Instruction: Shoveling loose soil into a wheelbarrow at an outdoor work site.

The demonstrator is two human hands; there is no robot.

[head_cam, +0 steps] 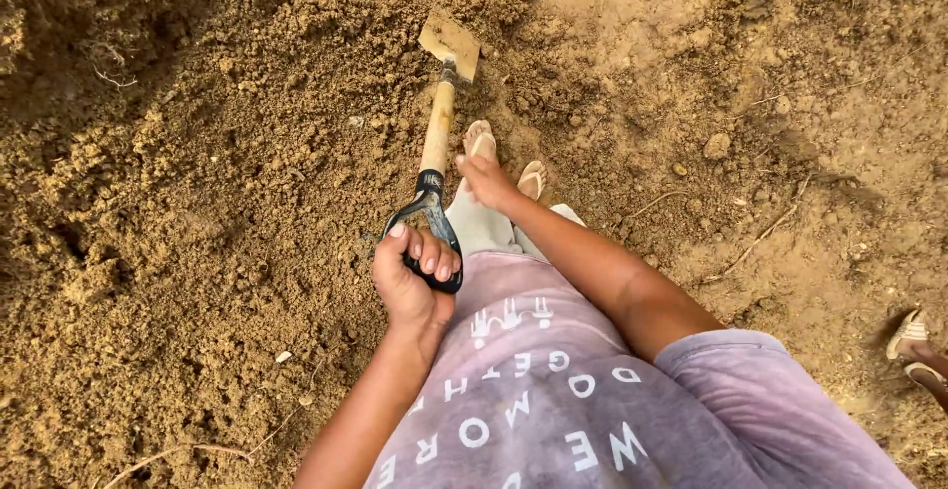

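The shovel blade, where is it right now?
In the head view, the shovel blade sits top centre, set in loose soil just beyond the person's sandalled feet.

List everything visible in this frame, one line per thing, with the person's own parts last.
Spade: one, wooden shaft, black D-handle, dirt-caked blade in the soil, top centre.
Loose soil: brown, clumpy, covering the left half.
Packed ground: lighter tan, right side, with stones and twigs.
Other person's foot: one, in a sandal, right edge.
Shirt: one, pale purple with white print, bottom centre.
Feet: two, in sandals, beside the shaft.
Left hand: wrapped round the D-handle.
Right hand: beside the shaft; contact unclear.
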